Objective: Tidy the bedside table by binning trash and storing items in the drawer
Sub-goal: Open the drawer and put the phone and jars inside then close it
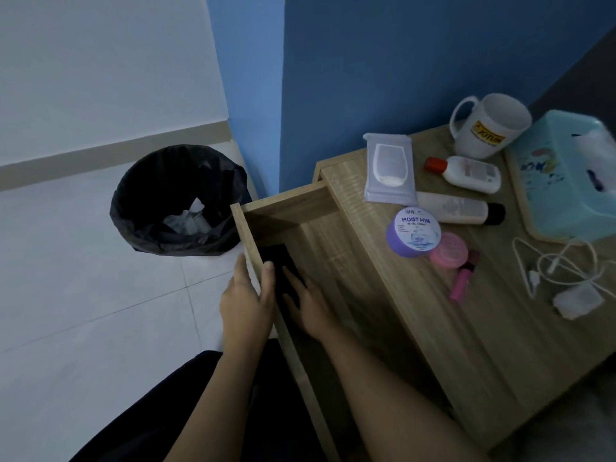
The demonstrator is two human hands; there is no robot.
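The wooden drawer (320, 235) of the bedside table (433, 328) is pulled out. My left hand (246, 301) grips its front panel, thumb outside and fingers over the rim. My right hand (306, 308) reaches inside and rests flat on a black flat item (276, 258) lying at the drawer's front left. On the tabletop lie a wipes pack (388, 168), two white bottles (466, 173) (456, 208), a purple cream jar (413, 231), a pink jar (448, 250), a pink lip tube (463, 278) and a white charger with cable (566, 278).
A bin lined with a black bag (176, 201) stands on the white tiled floor left of the drawer, with white crumpled trash inside. A white mug (486, 125) and a teal tissue box (566, 175) sit at the table's back. Blue wall behind.
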